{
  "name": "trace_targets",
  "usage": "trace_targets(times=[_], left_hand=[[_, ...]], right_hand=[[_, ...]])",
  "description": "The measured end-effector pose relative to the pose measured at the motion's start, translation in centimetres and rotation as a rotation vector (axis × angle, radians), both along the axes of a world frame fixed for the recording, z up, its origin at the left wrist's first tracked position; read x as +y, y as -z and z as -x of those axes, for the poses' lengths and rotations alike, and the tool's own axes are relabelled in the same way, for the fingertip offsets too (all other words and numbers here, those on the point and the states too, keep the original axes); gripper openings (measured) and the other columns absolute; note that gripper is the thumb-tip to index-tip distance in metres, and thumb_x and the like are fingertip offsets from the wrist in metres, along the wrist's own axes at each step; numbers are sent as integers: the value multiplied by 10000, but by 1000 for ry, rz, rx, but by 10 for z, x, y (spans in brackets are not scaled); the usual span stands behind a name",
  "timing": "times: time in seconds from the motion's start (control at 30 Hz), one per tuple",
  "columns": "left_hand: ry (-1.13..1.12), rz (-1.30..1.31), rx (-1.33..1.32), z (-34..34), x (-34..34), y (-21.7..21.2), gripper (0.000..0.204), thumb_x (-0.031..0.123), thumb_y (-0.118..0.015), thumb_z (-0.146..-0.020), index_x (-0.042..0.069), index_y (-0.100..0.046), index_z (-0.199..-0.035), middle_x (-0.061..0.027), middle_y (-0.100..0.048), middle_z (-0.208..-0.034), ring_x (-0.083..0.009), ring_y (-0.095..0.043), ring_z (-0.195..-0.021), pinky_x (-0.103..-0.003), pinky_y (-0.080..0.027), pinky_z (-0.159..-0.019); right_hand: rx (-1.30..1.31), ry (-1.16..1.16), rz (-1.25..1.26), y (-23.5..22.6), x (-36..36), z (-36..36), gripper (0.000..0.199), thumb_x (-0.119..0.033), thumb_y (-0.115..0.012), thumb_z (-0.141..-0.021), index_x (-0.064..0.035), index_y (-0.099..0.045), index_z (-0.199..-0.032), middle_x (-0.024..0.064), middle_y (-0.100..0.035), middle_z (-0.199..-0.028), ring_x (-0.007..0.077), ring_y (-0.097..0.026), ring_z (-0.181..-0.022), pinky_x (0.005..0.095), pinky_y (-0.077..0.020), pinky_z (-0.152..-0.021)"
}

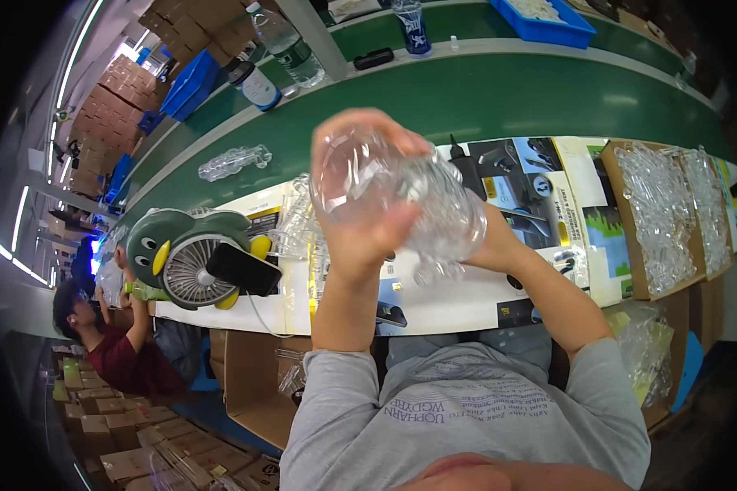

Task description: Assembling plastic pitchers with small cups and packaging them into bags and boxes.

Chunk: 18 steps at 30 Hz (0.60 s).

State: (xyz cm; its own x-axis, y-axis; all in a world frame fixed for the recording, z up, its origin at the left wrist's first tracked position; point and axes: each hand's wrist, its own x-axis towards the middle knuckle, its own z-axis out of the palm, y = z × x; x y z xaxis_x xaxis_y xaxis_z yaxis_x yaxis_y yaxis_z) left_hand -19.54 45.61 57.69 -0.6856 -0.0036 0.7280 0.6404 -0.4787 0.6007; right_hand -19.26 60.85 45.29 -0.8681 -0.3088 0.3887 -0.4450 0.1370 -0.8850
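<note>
Above the table in front of me, both my hands hold a clear, bulbous, ribbed vessel (442,209); whether it is plastic or glass I cannot tell. My left hand (354,229) wraps round its rounded left end, thumb and fingers curled over it. The lower right end rests against my right hand (493,241), whose fingers are mostly hidden behind the see-through wall. A small black nozzle-like tip (456,149) shows just beyond the vessel. More clear ribbed pieces (296,225) lie on the table left of my left wrist.
Printed cardboard sheets (540,204) cover the tabletop. At right stands a carton (621,214) of clear pieces. A bird-shaped fan (172,282) with a phone (246,268) is at left. Beyond runs a green belt (540,94) bearing one clear piece (234,163). A co-worker (135,358) sits far left.
</note>
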Motion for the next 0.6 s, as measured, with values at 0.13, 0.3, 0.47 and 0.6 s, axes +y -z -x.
trace_targets(times=[0.13, 0.3, 0.47, 0.6], left_hand=[[320, 172, 233, -3, -2, -4, 676, 163, -761, -591, 17, -374, -1126, -157, -568, -847, -262, -576, -809, -402, -480, -757], [-1, 249, 168, -12, 6, 5, 669, 416, -626, -702, 27, -324, -1155, -115, -517, -768, -229, -497, -721, -356, -407, -654], [-220, 293, 137, -14, 8, 12, 643, 413, -551, -763, 3, -327, -1204, -143, -488, -806, -245, -492, -745, -374, -418, -661], [-181, 260, 89, -17, 18, 16, 577, 353, -533, -778, -13, -328, -1174, -136, -465, -847, -248, -475, -813, -387, -384, -763]], right_hand=[[141, -145, -193, 5, 2, -5, 617, -264, -789, -604, -42, -508, -1107, 116, -579, -1001, 241, -591, -934, 328, -459, -810], [95, -173, -209, -2, -1, -3, 600, -260, -770, -601, -35, -506, -1091, 149, -609, -975, 268, -611, -879, 341, -475, -797], [19, -198, -4, 3, -5, -1, 516, -297, -729, -634, -75, -511, -1046, 130, -605, -882, 297, -602, -815, 364, -468, -722], [33, -115, 30, 3, 0, -6, 547, -302, -733, -622, -77, -481, -1052, 139, -606, -868, 319, -599, -808, 376, -465, -713]])
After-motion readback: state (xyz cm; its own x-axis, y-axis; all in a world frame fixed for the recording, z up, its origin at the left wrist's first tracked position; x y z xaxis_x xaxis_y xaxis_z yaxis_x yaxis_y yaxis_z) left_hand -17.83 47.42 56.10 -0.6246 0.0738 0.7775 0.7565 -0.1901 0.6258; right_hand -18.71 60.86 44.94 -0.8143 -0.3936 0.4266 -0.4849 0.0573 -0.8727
